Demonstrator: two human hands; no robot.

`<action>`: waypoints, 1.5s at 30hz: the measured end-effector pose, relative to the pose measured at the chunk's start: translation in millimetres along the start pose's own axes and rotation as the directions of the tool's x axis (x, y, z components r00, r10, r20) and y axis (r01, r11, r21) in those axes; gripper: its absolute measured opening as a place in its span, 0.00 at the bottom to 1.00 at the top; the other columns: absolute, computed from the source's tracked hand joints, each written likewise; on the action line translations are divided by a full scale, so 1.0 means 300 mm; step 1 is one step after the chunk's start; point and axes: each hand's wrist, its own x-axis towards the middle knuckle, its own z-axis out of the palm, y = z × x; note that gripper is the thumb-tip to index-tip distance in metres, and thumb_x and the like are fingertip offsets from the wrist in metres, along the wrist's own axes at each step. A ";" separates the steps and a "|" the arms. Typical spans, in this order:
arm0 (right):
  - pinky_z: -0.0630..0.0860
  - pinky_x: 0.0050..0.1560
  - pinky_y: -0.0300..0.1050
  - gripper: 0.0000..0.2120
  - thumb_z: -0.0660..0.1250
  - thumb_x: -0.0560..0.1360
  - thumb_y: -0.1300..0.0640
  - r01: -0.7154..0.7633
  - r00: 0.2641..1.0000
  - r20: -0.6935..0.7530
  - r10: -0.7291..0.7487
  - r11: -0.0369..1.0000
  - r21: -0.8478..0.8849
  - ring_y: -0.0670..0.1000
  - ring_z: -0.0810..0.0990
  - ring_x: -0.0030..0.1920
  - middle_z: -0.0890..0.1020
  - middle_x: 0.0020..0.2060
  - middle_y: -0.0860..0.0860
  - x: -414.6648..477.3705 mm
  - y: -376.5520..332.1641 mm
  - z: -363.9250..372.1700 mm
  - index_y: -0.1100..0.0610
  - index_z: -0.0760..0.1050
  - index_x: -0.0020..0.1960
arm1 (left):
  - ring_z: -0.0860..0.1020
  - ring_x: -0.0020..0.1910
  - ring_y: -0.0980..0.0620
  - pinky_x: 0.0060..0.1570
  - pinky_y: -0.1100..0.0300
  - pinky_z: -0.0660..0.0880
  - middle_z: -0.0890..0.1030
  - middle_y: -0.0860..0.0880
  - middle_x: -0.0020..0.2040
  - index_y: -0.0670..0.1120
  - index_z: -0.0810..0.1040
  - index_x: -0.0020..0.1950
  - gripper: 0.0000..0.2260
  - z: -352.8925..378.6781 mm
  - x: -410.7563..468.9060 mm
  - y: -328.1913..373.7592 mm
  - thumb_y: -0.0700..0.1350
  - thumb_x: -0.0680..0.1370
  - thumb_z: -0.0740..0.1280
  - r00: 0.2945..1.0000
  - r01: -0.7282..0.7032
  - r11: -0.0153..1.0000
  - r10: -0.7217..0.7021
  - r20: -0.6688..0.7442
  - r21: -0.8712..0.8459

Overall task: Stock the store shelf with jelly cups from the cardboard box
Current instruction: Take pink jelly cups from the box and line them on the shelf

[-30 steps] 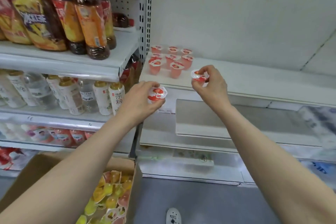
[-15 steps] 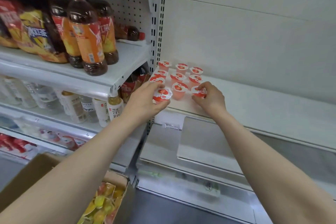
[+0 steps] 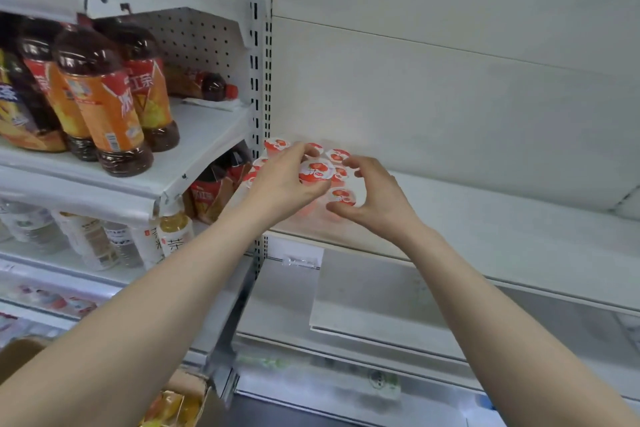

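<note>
The left hand (image 3: 282, 184) pinched a jelly cup (image 3: 313, 172) between thumb and curled fingers. Its lid was turned up toward the camera and a little tilted, so its axis ran from the lid down and back toward the shelf (image 3: 485, 211). That cup hung over the cluster of cups (image 3: 337, 155) standing at the shelf's left end, and it covered the middle of them, so which spot underneath was free could not be seen. Bare shelf lay at 3 o'clock from the cluster and along its front at 6 o'clock; by that layout the left hand looked the nearer to any gap in the front row. The right hand (image 3: 381, 199) sat at 4 o'clock from the held cup, fingers arched in a wide C around a second cup (image 3: 343, 196) that seemed to stand on the shelf. The thumb lay close under its rim and the fingertips were apart from it above — whether the hand gripped or only framed that cup could not be told. The cup bodies were blurred to pink smears, and the left fingers hid the cluster's left side. The cardboard box (image 3: 17, 357) was cut off at 7 o'clock in the frame, its contents barely showing. Tea bottles (image 3: 100, 104) stood at 9 o'clock.
</note>
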 end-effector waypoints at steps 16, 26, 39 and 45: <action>0.69 0.42 0.32 0.23 0.73 0.70 0.54 -0.325 0.925 -0.132 0.356 0.922 0.210 0.43 0.79 0.47 0.80 0.48 0.40 0.083 0.379 -0.106 0.47 0.69 0.61 | 0.72 0.65 0.45 0.62 0.53 0.68 0.75 0.46 0.64 0.47 0.74 0.67 0.17 0.251 0.304 -0.026 0.48 0.79 0.64 0.981 -0.155 0.957 0.121 0.150 0.246; 0.70 0.50 0.43 0.19 0.72 0.69 0.56 -0.302 0.951 -0.050 0.306 0.950 0.082 0.51 0.78 0.53 0.78 0.55 0.48 0.229 0.500 0.004 0.49 0.72 0.58 | 0.66 0.70 0.47 0.62 0.57 0.65 0.68 0.48 0.73 0.46 0.68 0.73 0.20 0.317 0.335 -0.060 0.48 0.82 0.57 0.955 -0.210 0.903 0.107 0.277 0.375; 0.72 0.49 0.47 0.18 0.71 0.71 0.54 -0.266 0.962 -0.056 0.269 0.962 0.058 0.52 0.77 0.52 0.76 0.55 0.49 0.306 0.484 0.088 0.50 0.69 0.58 | 0.69 0.68 0.48 0.62 0.55 0.67 0.71 0.48 0.70 0.46 0.72 0.71 0.19 0.334 0.357 -0.085 0.50 0.82 0.56 0.958 -0.181 0.913 0.080 0.275 0.365; 0.71 0.48 0.46 0.21 0.72 0.72 0.52 -0.195 0.981 -0.004 0.196 0.975 -0.107 0.55 0.77 0.54 0.74 0.57 0.52 0.303 0.482 0.058 0.52 0.71 0.62 | 0.69 0.68 0.48 0.60 0.56 0.67 0.71 0.48 0.71 0.47 0.71 0.71 0.19 0.330 0.364 -0.088 0.50 0.82 0.57 0.956 -0.181 0.914 0.077 0.282 0.364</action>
